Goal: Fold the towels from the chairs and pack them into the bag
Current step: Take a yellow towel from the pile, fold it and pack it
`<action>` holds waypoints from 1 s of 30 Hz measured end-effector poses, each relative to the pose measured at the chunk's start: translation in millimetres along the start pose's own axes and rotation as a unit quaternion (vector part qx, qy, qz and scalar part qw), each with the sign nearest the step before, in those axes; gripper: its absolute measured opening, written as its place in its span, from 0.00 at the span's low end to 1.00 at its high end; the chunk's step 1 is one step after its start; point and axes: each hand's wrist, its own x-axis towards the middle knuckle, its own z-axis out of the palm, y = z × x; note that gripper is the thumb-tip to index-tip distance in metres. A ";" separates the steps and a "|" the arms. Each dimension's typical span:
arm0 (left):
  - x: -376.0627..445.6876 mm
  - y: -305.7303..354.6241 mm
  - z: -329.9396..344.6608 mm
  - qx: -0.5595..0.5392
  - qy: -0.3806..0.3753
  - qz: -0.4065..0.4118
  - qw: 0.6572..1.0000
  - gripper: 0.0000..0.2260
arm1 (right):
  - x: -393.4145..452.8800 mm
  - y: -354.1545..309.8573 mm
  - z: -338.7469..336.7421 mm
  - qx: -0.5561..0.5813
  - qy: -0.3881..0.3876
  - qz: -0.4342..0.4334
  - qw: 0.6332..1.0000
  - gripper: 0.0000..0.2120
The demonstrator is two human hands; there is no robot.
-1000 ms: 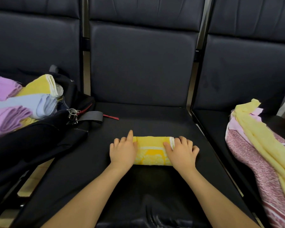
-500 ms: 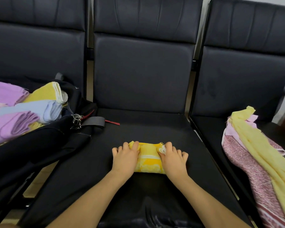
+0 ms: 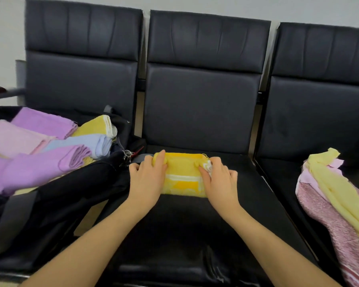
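Both forearms reach in from the near edge, over the black middle seat, and converge on the folded yellow towel lying on that seat. The left hand lies palm down on the towel's left end, its fingers curled over the far left corner and gripping it. The right hand covers the right end, thumb pressed into the cloth and fingers bent around the white-edged corner, holding it. The towel sits between the two hands, its orange and white pattern showing in the gap; whether its far edge is raised off the seat cannot be told.

To the left, on the next seat, the black bag lies open, just beside the left hand. Folded towels fill it: purple ones near, a pink and a pale blue one behind them, a yellow one farthest back. A metal clip hangs at the bag's right corner.

On the right seat a loose heap drapes over the near edge: a pale yellow cloth on top of a pink patterned one.

Farther back stand three black chair backs, with a pale wall behind.
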 end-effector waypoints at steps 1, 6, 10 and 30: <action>5.3 -8.2 -6.7 0.004 0.002 -0.002 1.000 0.18 | 4.7 -9.9 -2.8 0.009 0.005 -0.005 1.000 0.11; 32.4 -52.4 -41.2 -0.003 -0.020 -0.037 0.999 0.15 | 28.1 -65.4 -3.5 0.065 0.035 -0.041 0.996 0.11; 55.4 -98.7 -55.1 0.027 -0.029 -0.073 0.997 0.16 | 51.1 -114.5 5.7 0.098 0.053 -0.074 0.991 0.12; 165.8 -307.0 60.8 0.010 -0.146 -0.153 0.977 0.16 | 211.9 -251.0 177.4 -0.018 0.041 -0.158 0.986 0.15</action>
